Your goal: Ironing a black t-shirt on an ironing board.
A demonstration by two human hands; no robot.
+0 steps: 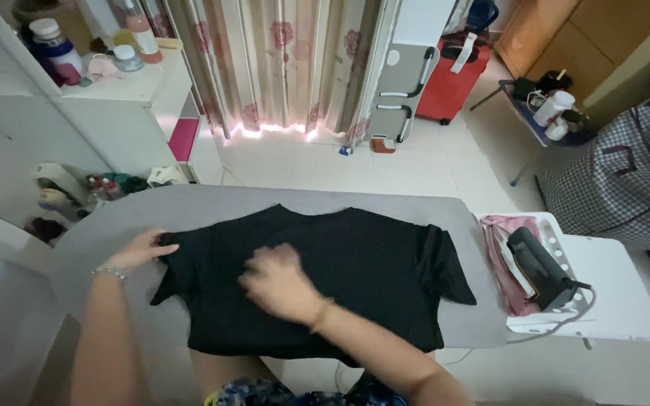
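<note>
A grey ironing board carries one thing — a black T-shirt, spread flat.

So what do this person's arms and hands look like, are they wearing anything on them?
Both arms are bare, with no sleeves in view and no gloves. The left hand has a thin beaded bracelet, silvery or pale, around its wrist. The right hand is blurred; a faint thin band may sit at its wrist, but that is too unclear to tell. No rings can be made out on the fingers.
</note>
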